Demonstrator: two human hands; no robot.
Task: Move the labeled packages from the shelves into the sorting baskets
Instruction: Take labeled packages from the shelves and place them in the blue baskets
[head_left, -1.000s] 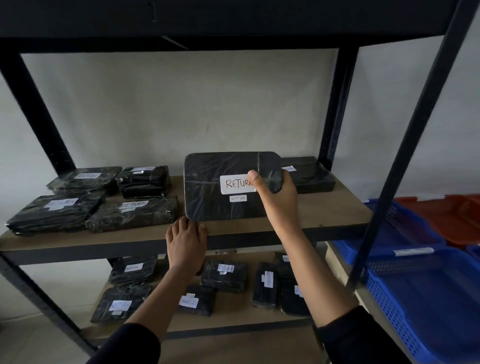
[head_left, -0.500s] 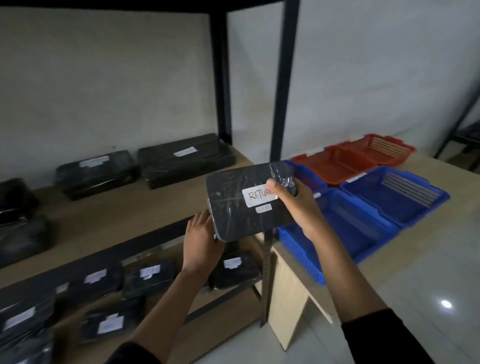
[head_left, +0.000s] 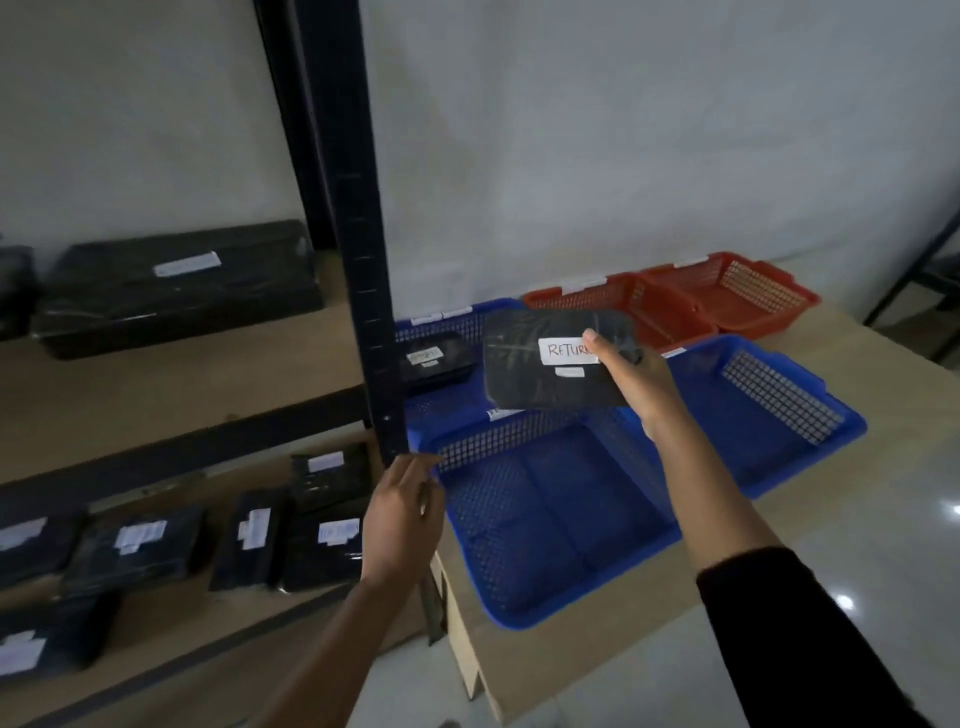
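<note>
**RETURN package held over the blue baskets**

Watching the head cam feed here, so this is what I've got on screen. The right hand (head_left: 636, 382) has the black wrapped package (head_left: 540, 371) pinched at its right end, thumb on top right next to the white label (head_left: 566, 351) that reads "RETUR..." (thumb covers the last bit), the other fingers curled underneath. The package is up in the air, tilted a little, hanging above the spot where the near blue basket (head_left: 545, 525) meets the far left blue basket (head_left: 441, 327). It's not touching any of them as far as I can see.

The left hand (head_left: 402, 519) holds nothing, fingers straight and close together, pointing up beside the black shelf post (head_left: 363, 260), right at the near basket's corner. Can't tell if the fingertips actually touch the post or the basket rim.

That far left basket has one black package in it (head_left: 434, 361) with a small white label. There's another blue basket (head_left: 769, 410) to the right, and two red baskets (head_left: 722, 296) behind, all on a light wooden table (head_left: 878, 353).

On the shelves to the left: a long black package (head_left: 176, 291) on the upper board, and several smaller labelled packages (head_left: 322, 530) on the lower board.
</note>
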